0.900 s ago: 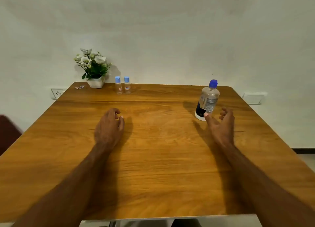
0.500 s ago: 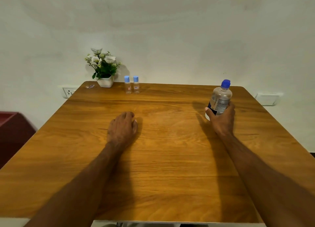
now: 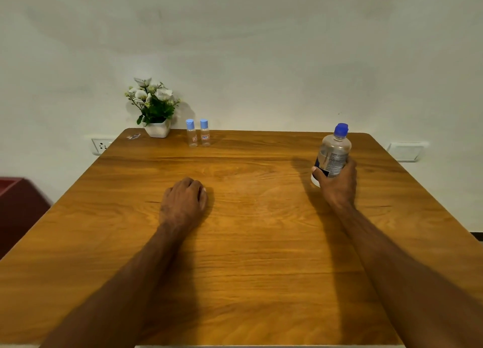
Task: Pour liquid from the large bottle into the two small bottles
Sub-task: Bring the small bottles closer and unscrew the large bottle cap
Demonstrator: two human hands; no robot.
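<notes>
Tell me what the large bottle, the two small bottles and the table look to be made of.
Large bottle: clear glossy plastic, seemingly; you see through its wall, and it has a printed label and blue cap.
Two small bottles: likewise clear, probably plastic, with light blue caps and small labels.
Table: wood or wood-look laminate, warm brown with visible grain and a smooth, slightly shiny top; which one is unclear.

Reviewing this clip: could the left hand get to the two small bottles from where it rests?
Probably yes. The left hand holds nothing, and only bare table lies between it and the small bottles near the far edge; the flower pot stands off to their side.
</notes>
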